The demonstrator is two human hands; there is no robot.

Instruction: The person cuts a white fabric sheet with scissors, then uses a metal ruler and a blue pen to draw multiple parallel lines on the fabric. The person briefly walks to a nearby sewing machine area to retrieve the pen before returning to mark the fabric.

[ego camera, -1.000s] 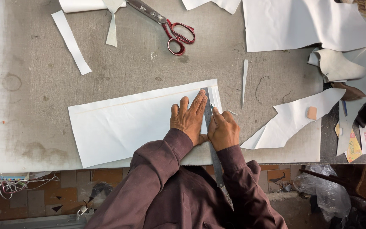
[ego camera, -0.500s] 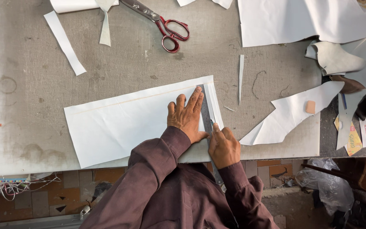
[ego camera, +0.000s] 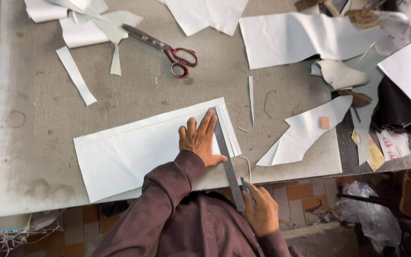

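On the grey worktable (ego camera: 134,95), seen from the head camera, a large white sheet (ego camera: 129,152) is lying flat near the front edge, with a steel ruler (ego camera: 227,159) running across its right end and overhanging the near edge of the table. The left hand (ego camera: 200,140) is pressing down with fingers spread flat — palm on the sheet, fingertips reaching up along the ruler's left side and touching it. The right hand (ego camera: 261,212) is hanging off the near edge, just right of the ruler's lower end, its fingers curled tight around a small teal-tipped tool (ego camera: 245,185) that is pointing up toward the ruler. A thin white strip (ego camera: 247,164) is trailing off the sheet's right edge beside the blade. Farther back, red-handled scissors (ego camera: 165,50) are lying among white offcuts (ego camera: 77,76) — and to the right, a jagged white scrap (ego camera: 305,131) is carrying a small tan block (ego camera: 325,123).
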